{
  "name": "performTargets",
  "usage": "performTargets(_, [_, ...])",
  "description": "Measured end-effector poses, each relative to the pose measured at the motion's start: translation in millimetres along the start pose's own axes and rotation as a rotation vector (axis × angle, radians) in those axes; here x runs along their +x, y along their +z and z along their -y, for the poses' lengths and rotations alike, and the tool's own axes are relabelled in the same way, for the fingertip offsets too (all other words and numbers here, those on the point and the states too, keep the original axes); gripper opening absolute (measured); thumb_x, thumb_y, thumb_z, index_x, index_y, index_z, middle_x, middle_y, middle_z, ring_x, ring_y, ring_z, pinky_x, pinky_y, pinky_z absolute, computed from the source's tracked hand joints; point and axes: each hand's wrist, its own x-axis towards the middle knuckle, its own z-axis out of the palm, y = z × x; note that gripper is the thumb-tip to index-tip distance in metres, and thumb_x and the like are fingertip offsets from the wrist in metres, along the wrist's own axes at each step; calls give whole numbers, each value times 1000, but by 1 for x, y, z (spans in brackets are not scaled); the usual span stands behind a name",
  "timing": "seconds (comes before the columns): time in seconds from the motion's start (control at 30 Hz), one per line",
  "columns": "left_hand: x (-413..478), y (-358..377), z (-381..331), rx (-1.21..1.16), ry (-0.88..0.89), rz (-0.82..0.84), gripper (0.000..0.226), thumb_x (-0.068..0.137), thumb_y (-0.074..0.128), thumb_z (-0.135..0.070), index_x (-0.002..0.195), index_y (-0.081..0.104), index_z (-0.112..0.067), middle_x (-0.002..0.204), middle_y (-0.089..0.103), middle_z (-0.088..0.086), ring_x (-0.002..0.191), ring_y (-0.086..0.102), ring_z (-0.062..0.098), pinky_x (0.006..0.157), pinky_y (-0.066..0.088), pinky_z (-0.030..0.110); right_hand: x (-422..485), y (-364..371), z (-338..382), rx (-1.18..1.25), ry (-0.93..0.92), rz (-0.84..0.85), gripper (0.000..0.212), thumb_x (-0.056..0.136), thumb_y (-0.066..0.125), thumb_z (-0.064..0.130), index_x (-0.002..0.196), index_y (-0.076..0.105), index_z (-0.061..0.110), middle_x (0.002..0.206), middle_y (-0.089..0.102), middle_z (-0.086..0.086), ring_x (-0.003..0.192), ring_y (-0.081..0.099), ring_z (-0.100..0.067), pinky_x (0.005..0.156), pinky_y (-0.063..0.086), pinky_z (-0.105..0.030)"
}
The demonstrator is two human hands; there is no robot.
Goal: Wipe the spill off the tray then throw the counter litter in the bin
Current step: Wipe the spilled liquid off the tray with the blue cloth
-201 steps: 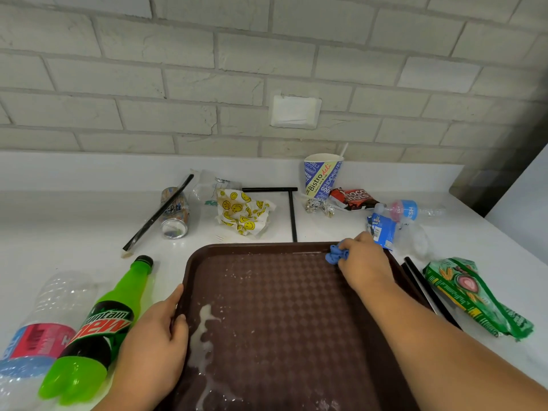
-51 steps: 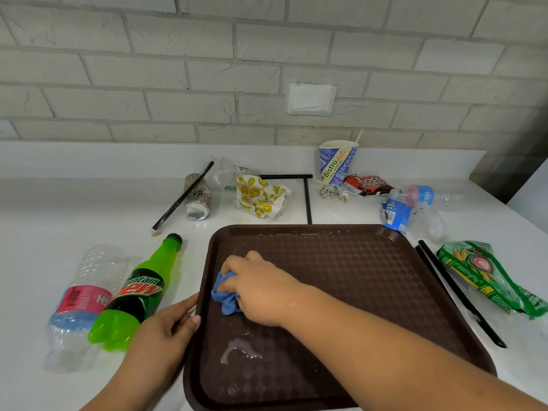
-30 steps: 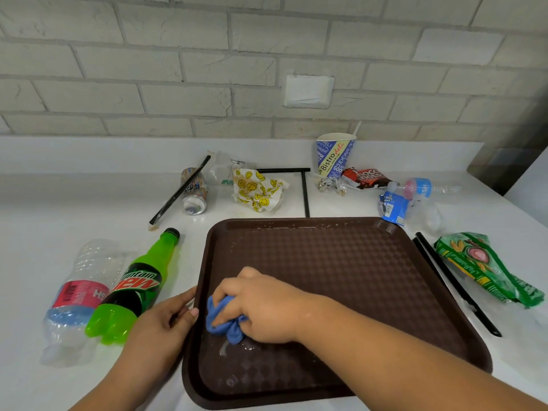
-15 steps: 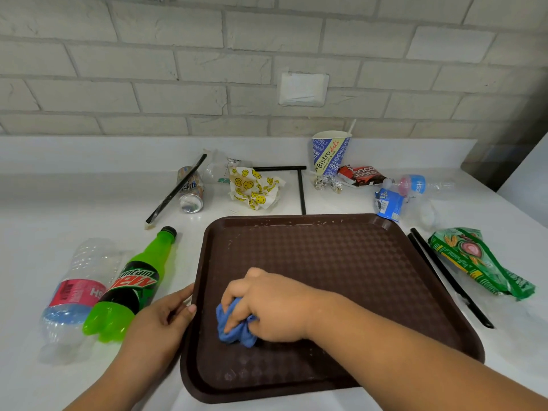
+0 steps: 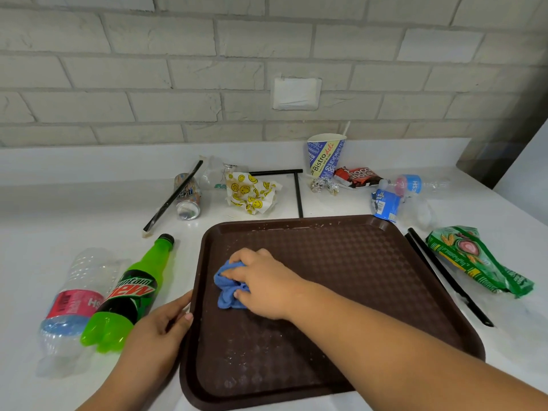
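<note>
A dark brown textured tray lies on the white counter in front of me. My right hand presses a bunched blue cloth onto the tray's left part. My left hand grips the tray's left rim, thumb on the edge. Only faint wet streaks and white specks show on the tray near its front left and along its far edge. Litter lies around: a green soda bottle and a clear water bottle at left, and a green snack bag at right.
At the back lie a crushed can, a smiley-print wrapper, a paper cup, foil balls, a chocolate wrapper, a small bottle and a blue carton. Black straws lie right of the tray. No bin is in view.
My right hand with the cloth has slid from the tray's front left up toward its middle left. The white puddle seen earlier is gone. My left hand stays on the rim.
</note>
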Motion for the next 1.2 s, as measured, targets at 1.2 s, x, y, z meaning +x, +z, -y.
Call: performTargets(1.2, [-2,0,4,-16,1,20,59,90,58,-13,88,55,-72,89,66,-37,90,62,-11,81,51,24,-71,-20,-9,125,-144,158,39,87,52,6,113,70,28,125,51,18,107,40,-11,86,35,-7])
